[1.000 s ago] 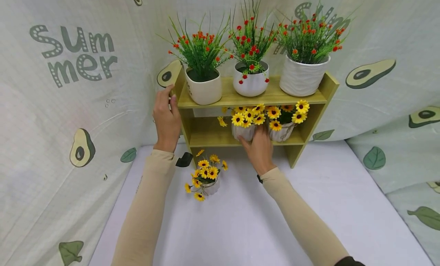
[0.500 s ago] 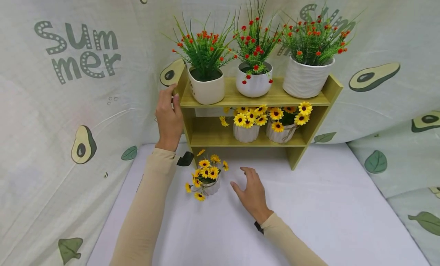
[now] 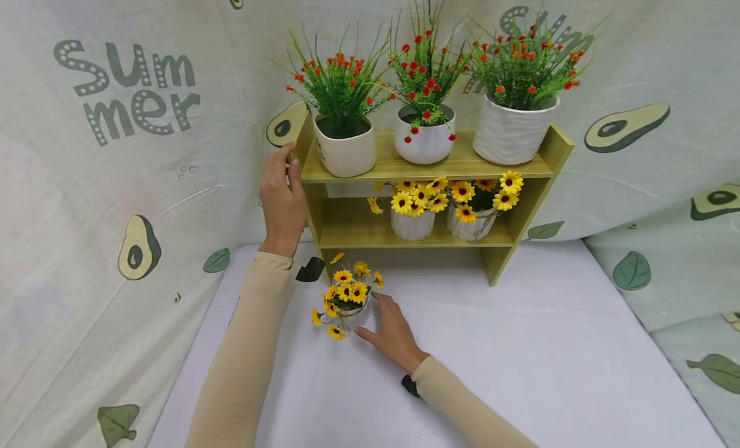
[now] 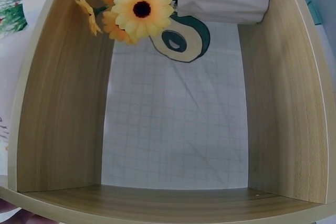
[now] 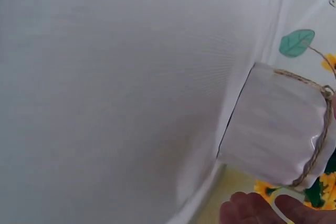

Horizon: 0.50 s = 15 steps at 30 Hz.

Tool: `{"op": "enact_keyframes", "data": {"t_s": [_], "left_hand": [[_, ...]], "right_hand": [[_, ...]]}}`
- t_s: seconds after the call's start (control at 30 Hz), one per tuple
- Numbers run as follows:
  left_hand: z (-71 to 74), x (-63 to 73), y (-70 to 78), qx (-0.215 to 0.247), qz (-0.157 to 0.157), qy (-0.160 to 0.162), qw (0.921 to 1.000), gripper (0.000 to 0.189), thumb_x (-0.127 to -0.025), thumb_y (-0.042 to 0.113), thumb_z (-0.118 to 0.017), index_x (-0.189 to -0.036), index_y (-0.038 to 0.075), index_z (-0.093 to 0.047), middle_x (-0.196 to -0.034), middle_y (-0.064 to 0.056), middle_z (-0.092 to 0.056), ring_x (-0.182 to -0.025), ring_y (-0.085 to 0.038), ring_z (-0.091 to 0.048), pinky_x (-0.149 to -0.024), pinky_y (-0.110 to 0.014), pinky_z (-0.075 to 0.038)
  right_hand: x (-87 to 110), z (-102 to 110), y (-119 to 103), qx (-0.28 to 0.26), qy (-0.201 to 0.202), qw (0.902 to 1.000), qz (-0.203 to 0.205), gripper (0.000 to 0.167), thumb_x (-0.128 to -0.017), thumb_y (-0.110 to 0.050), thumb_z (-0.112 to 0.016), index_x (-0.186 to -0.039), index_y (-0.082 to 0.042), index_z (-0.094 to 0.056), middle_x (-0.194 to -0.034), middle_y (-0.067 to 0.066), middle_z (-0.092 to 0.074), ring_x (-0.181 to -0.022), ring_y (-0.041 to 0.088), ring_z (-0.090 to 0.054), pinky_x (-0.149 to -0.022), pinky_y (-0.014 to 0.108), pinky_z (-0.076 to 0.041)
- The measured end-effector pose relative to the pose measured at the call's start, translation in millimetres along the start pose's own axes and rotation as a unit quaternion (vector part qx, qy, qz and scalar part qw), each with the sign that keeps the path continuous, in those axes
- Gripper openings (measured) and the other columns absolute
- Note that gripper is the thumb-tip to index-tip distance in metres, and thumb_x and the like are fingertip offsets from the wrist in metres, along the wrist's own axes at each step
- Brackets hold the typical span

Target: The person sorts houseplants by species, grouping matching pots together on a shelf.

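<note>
My left hand [image 3: 281, 200] grips the upper left side of the wooden shelf [image 3: 405, 241]; in the left wrist view its fingertips [image 4: 21, 217] show at the lower left corner by the board. On the white table, my right hand [image 3: 396, 335] reaches to a small flower pot [image 3: 356, 317] of yellow daisies [image 3: 344, 290], thumb and fingers spread about its right side. Seen from the right wrist, this whitish pot [image 5: 278, 124] has twine round its rim, and a gap shows between it and the fingers [image 5: 252, 208].
Two pots of yellow daisies [image 3: 413, 224] [image 3: 471, 226] stand on the middle shelf, towards the right. Three white pots [image 3: 345, 153] [image 3: 424, 144] [image 3: 511, 133] with red-flowered grass line the top shelf. A printed cloth [image 3: 144, 178] hangs behind.
My right hand let go of the left daisy pot on the middle shelf, came down and moved left to the pot on the table. My left hand stayed on the shelf's side.
</note>
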<state>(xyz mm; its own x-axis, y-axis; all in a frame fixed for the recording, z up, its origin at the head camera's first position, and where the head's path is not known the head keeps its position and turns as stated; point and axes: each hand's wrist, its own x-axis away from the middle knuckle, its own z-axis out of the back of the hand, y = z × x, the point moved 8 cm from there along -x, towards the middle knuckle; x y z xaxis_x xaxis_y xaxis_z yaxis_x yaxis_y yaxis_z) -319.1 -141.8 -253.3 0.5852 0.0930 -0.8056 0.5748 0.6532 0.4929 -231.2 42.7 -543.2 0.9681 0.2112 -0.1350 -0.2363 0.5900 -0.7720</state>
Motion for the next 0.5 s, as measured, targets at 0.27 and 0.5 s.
{"op": "enact_keyframes", "data": {"t_s": [0.27, 0.5], "left_hand": [[0.7, 0.2, -0.3, -0.002, -0.002, 0.002, 1.0, 0.036, -0.114, 0.016, -0.047, -0.142, -0.003, -0.059, -0.113, -0.025, -0.059, -0.097, -0.036, -0.055, -0.085, -0.039, -0.048], [1.0, 0.4, -0.2, -0.003, -0.001, 0.003, 1.0, 0.036, -0.115, 0.017, -0.047, -0.142, -0.003, -0.059, -0.112, -0.025, -0.059, -0.096, -0.036, -0.054, -0.085, -0.039, -0.047]], "right_hand": [[-17.0, -14.3, -3.4, -0.057, -0.014, 0.9982, -0.011, 0.088, -0.09, -0.029, -0.087, -0.156, 0.005, -0.04, -0.155, 0.023, -0.048, -0.144, 0.041, -0.046, -0.119, 0.054, -0.038], [-26.1, -20.4, -1.1, -0.094, -0.005, 0.9954, -0.018, 0.085, -0.087, -0.028, -0.09, -0.152, 0.005, -0.044, -0.148, 0.022, -0.053, -0.14, 0.04, -0.05, -0.117, 0.056, -0.039]]}}
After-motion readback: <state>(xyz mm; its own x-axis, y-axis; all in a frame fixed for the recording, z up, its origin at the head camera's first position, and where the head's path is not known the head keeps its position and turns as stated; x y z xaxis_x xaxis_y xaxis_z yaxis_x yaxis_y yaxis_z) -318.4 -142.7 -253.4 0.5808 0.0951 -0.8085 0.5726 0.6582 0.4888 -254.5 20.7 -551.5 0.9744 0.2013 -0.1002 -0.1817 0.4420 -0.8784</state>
